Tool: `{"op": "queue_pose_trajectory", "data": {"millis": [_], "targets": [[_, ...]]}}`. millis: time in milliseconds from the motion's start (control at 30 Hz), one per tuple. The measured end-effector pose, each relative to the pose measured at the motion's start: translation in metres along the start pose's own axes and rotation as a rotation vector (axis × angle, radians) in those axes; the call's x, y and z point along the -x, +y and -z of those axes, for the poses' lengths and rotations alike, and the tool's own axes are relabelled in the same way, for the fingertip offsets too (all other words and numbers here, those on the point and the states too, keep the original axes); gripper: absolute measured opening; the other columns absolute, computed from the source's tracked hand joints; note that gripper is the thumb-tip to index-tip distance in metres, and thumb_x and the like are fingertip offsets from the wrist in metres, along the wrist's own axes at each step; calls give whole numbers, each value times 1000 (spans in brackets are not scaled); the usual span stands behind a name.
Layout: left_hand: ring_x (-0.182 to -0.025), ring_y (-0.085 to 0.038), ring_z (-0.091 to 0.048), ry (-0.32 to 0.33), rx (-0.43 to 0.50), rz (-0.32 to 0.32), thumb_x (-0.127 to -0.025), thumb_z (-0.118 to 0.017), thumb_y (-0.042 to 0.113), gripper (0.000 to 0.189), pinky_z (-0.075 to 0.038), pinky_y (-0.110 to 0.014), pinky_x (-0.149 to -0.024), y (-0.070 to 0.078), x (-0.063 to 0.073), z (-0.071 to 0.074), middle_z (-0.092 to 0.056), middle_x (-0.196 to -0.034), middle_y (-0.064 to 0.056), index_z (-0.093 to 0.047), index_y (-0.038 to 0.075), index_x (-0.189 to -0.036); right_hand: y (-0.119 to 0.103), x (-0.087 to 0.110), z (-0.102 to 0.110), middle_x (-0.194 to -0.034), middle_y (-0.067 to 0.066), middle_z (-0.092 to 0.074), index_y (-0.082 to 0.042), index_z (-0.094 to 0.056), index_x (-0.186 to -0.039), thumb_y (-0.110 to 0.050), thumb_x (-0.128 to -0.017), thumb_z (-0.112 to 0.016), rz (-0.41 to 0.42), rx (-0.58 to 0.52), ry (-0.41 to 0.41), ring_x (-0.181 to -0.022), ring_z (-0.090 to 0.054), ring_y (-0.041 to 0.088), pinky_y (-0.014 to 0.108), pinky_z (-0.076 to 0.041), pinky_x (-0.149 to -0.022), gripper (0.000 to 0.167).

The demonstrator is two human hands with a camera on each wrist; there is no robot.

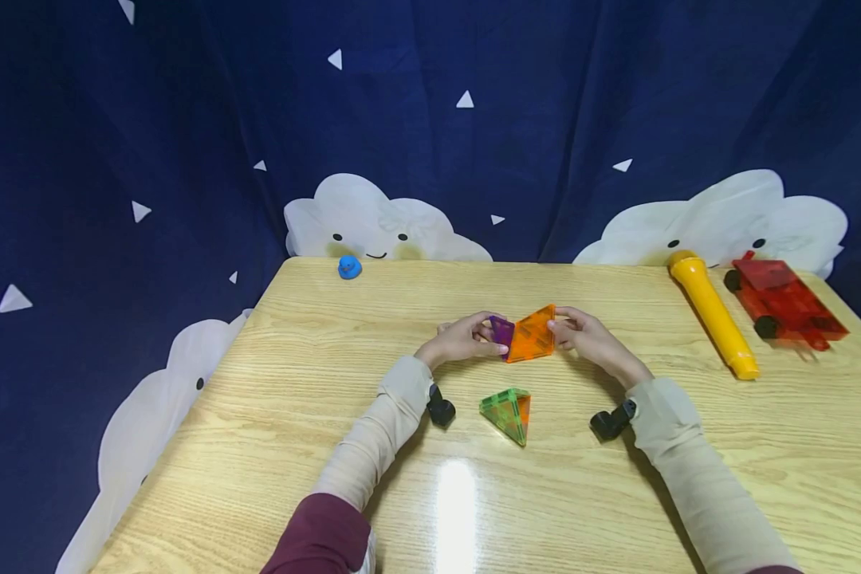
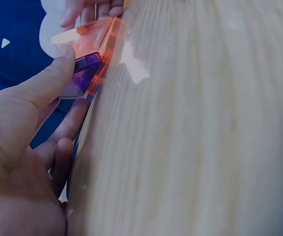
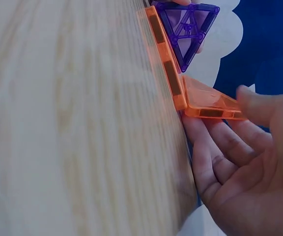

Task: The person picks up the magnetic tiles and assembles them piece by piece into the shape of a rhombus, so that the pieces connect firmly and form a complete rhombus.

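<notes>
Near the middle of the table, my left hand (image 1: 466, 338) pinches a small purple triangular magnetic tile (image 1: 501, 335) between thumb and fingers. My right hand (image 1: 590, 341) holds the right edge of the orange magnetic tile piece (image 1: 533, 335), its thumb on one face and fingers behind. In the right wrist view the purple triangle (image 3: 188, 37) stands against one orange edge (image 3: 168, 64), and a second orange part (image 3: 212, 101) angles off toward my right thumb. Nearer me, between my forearms, sits a green and orange pyramid of tiles (image 1: 505, 414), touched by neither hand.
At the back left stands a small blue rubber duck (image 1: 349, 267). Toward the right lie a yellow toy microphone (image 1: 713, 315) and a red toy vehicle (image 1: 789, 303) with black wheels. A dark blue curtain (image 1: 430, 119) with clouds hangs behind the wooden table (image 1: 273, 446).
</notes>
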State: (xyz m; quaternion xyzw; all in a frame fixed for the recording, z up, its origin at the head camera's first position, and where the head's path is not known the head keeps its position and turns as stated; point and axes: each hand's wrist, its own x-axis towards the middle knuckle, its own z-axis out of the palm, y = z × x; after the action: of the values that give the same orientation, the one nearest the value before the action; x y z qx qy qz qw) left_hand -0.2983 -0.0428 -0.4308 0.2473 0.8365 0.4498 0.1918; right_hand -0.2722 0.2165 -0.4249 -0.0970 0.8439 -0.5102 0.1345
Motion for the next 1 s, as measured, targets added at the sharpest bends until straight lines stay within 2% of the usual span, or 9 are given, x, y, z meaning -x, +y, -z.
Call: {"op": "queue_pose_trajectory", "data": {"millis": [67,167,367,467,567,733,867,1000], "targets": [[-82,-10,-58,13,-22,8,-86,-71,32,49,-8,-49,-89,2,1,0,-68,-93,7,-53,23,-131,0,0,0,-123,30,-51,4,-21,-148,-34,-103,-40,9,-7,1,-98,-59,27,32,-49,-80,63],[-82,-12,-55,30,-40,24,-85,-73,31,51,-10,-47,-88,3,0,-2,-68,-96,5,-53,24,-131,1,-1,0,-121,29,-49,4,-24,-148,-33,-104,-37,32,-28,2,-94,-58,21,31,-50,-80,59],[-84,-12,-48,42,-81,35,-85,-72,33,49,-10,-44,-84,4,-1,-4,-65,-106,4,-53,24,-130,3,-5,-2,-108,20,-52,-4,-32,-147,-26,-103,-41,83,-108,12,-82,-53,13,25,-49,-71,50],[-87,-12,-50,45,-104,25,-85,-72,34,49,-12,-44,-84,5,-1,-5,-64,-110,4,-53,24,-129,3,-5,-3,-110,21,-52,-4,-33,-146,-23,-103,-43,103,-117,17,-83,-52,13,24,-47,-69,49],[-95,-13,-54,49,-122,17,-85,-72,35,51,-14,-47,-90,6,-2,-6,-64,-117,3,-52,23,-130,3,-4,-4,-115,25,-53,-3,-34,-145,-22,-102,-45,116,-89,22,-85,-53,13,24,-48,-70,49],[-119,-20,-52,20,-27,-2,-88,-70,27,56,-15,-50,-107,6,-3,-8,-59,-130,-4,-47,14,-137,3,-2,-4,-124,30,-52,-4,-35,-145,-27,-102,-46,113,-27,14,-96,-57,23,27,-50,-75,50],[-125,-24,-48,-9,51,-14,-90,-67,22,59,-27,-43,-107,6,-4,-9,-54,-136,-9,-41,9,-141,1,-2,-5,-126,29,-53,-5,-37,-145,-30,-101,-46,105,6,8,-95,-57,24,27,-48,-71,50],[-127,-24,-46,-23,87,-18,-91,-65,21,59,-32,-40,-106,7,-5,-9,-51,-138,-10,-39,8,-142,1,-2,-7,-125,25,-54,-8,-41,-143,-34,-101,-46,102,50,12,-94,-55,23,29,-46,-68,49]]}}
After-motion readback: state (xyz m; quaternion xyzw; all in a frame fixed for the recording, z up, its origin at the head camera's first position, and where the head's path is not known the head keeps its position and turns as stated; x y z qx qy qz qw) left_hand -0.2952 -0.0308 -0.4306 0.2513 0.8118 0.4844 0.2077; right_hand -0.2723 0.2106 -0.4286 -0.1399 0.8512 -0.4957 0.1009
